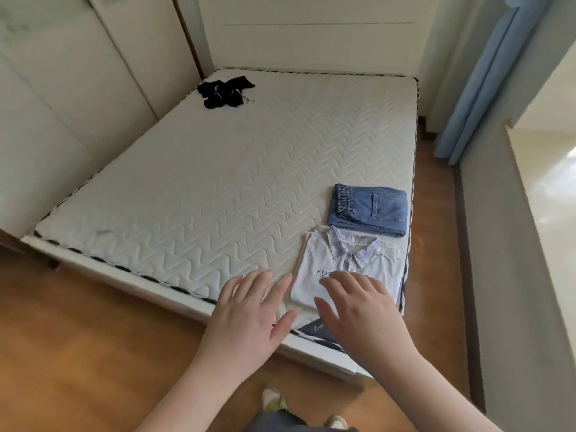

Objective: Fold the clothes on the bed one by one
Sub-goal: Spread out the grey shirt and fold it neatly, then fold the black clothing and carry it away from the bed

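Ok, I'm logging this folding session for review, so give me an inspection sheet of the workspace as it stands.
Surface: bare quilted mattress, on a white bed frame.
Job's things: white shirt with plaid collar, folded, near corner; folded denim garment just beyond it; black garment crumpled, unfolded, at the far left corner.
Clutter: nothing seen.
Grippers: left hand open, fingers spread, beside the shirt's left edge; right hand open, over the shirt's near part; contact cannot be told.
Cables: nothing seen.
Surroundings: white wardrobe doors left, wooden floor, blue curtain right, window ledge far right.
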`<move>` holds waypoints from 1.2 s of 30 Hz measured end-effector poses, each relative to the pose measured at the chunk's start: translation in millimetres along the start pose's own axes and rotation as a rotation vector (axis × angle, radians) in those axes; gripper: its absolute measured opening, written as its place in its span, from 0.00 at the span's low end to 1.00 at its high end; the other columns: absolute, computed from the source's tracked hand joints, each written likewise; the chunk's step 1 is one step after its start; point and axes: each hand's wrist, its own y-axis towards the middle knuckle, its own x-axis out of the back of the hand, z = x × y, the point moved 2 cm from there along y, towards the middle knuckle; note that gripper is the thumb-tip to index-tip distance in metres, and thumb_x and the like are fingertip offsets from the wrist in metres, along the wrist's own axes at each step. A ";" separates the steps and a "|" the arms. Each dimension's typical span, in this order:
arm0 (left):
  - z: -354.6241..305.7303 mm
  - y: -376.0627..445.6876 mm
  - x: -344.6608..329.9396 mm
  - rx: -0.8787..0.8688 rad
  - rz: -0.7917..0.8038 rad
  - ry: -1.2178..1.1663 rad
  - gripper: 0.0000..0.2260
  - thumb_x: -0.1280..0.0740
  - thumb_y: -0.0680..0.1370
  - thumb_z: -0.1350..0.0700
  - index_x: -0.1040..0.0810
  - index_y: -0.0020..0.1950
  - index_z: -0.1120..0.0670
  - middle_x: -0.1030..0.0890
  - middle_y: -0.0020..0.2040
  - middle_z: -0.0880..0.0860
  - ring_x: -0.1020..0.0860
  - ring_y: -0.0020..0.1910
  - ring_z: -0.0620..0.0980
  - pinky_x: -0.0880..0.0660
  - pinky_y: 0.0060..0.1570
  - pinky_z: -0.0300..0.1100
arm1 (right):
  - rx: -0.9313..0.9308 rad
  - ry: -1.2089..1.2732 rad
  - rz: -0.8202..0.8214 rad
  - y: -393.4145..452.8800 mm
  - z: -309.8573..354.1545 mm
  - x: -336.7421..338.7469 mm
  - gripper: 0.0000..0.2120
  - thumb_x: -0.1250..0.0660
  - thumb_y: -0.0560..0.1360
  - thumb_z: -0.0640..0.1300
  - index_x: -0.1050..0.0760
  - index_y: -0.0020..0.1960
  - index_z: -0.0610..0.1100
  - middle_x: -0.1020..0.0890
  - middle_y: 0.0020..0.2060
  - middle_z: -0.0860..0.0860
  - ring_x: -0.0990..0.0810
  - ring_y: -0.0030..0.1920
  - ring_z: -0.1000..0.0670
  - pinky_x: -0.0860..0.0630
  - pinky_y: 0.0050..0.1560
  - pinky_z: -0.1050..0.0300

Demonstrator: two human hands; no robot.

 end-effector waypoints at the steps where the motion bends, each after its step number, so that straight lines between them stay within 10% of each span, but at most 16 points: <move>1: 6.1 -10.6 3.0 0.021 0.005 0.000 0.23 0.43 0.80 0.41 0.27 0.71 0.50 0.23 0.65 0.51 0.26 0.66 0.53 0.29 0.65 0.55 | 0.034 0.009 -0.010 0.1 9.3 1.0 0.13 0.39 0.76 0.53 0.19 0.50 0.46 0.18 0.47 0.51 0.18 0.47 0.46 0.22 0.47 0.51; 24: 266.3 -383.2 41.8 0.876 0.139 0.044 0.27 0.50 0.82 0.36 0.37 0.77 0.47 0.32 0.75 0.53 0.35 0.75 0.55 0.38 0.72 0.57 | 0.802 0.156 0.175 4.3 454.4 -91.4 0.21 0.47 0.80 0.57 0.23 0.61 0.48 0.21 0.59 0.50 0.21 0.58 0.48 0.25 0.59 0.49; 36: 383.9 -414.8 18.4 1.147 0.146 -0.013 0.28 0.51 0.82 0.36 0.34 0.76 0.49 0.29 0.74 0.52 0.33 0.74 0.53 0.38 0.71 0.54 | 0.944 0.206 0.194 84.6 569.6 -159.2 0.23 0.48 0.81 0.57 0.25 0.66 0.47 0.22 0.63 0.49 0.23 0.62 0.46 0.29 0.64 0.46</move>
